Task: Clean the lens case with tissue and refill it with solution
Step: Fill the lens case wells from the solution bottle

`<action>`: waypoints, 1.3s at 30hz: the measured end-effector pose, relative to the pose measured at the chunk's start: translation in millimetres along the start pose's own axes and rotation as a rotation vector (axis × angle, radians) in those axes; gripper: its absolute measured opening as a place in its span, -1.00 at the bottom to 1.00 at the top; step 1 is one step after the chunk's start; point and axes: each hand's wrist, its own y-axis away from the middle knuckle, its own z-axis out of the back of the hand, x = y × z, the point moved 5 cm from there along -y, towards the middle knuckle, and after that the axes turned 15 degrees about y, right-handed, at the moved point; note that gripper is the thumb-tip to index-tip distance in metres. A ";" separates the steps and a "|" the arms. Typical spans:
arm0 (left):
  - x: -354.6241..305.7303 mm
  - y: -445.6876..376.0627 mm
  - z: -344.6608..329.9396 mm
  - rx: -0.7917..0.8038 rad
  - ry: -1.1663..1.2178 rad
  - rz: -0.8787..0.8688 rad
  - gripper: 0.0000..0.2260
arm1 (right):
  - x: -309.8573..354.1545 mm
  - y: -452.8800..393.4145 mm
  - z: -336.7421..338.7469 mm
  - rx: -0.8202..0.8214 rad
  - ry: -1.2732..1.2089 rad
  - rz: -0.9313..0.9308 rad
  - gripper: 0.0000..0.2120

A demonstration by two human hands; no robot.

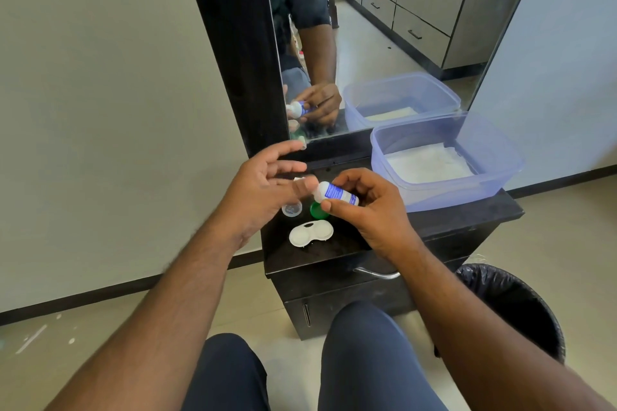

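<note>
Right hand [367, 210] grips the bottle [335, 194] sideways above the case [311, 233] on the cabinet [467, 220]; left hand [263, 190], fingers loosely spread, meets its cap end. Green lid [317, 210] just behind the case.

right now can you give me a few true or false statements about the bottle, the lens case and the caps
1. The right hand holds the solution bottle. True.
2. The lens case has both caps screwed on. False: its wells are open, and the green cap and clear cap lie on the black cabinet top.
3. The tissue lies in the bin. False: it lies in the blue plastic container.
4. The left hand is at the bottle's tip. True.
</note>
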 end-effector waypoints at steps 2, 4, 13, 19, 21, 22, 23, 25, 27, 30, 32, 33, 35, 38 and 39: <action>-3.1 -0.2 3.5 -0.124 -0.132 -0.075 -0.64 | -0.8 0.0 -0.1 -0.003 0.002 -0.007 -0.73; -1.6 -0.9 0.5 -0.083 -0.274 -0.122 -0.81 | -0.5 -0.4 0.2 -0.006 -0.001 -0.007 -0.74; -2.9 1.7 9.2 -0.038 -0.205 -0.127 -0.69 | -2.6 -1.2 -0.1 -0.010 -0.059 -0.024 -0.73; -5.2 4.1 2.3 -0.175 -0.353 -0.186 -0.72 | -3.0 -0.9 0.7 -0.009 -0.024 -0.025 -0.73; -2.7 3.4 0.4 -0.073 -0.277 -0.191 -0.89 | -3.6 -0.4 1.8 -0.018 -0.034 -0.028 -0.73; -0.2 3.0 0.2 -0.009 -0.193 -0.168 -0.73 | -4.0 -0.7 2.3 -0.023 -0.046 -0.031 -0.73; 1.8 3.2 1.2 0.030 -0.114 -0.137 -0.59 | -4.1 -0.8 2.3 -0.023 -0.052 -0.034 -0.73; 2.9 4.6 6.2 -0.026 -0.058 -0.086 -0.52 | -3.1 -1.1 1.2 -0.014 -0.043 -0.033 -0.73; 3.2 4.7 9.4 -0.126 -0.065 -0.060 -0.71 | -1.8 -1.4 0.6 -0.007 -0.031 -0.032 -0.73; 1.0 4.0 6.5 -0.140 -0.112 -0.044 -0.91 | -1.3 -0.5 0.0 0.000 -0.007 -0.028 -0.73; 0.4 3.0 3.5 -0.119 -0.101 -0.024 -0.93 | -2.5 0.1 0.3 -0.006 -0.004 -0.032 -0.73; 0.9 3.0 2.0 -0.131 -0.077 0.002 -0.92 | -2.7 0.4 0.3 -0.008 0.001 -0.032 -0.73; 4.8 4.0 0.6 -0.217 -0.074 0.054 -0.79 | -2.3 1.0 -0.6 -0.005 0.028 -0.015 -0.72; 9.0 7.3 -3.6 -0.344 -0.168 0.072 -0.64 | -1.6 1.7 -1.1 -0.014 0.063 0.011 -0.72; 9.2 8.0 -5.6 -0.355 -0.174 0.067 -0.64 | -1.5 1.8 -1.2 -0.018 0.076 0.017 -0.72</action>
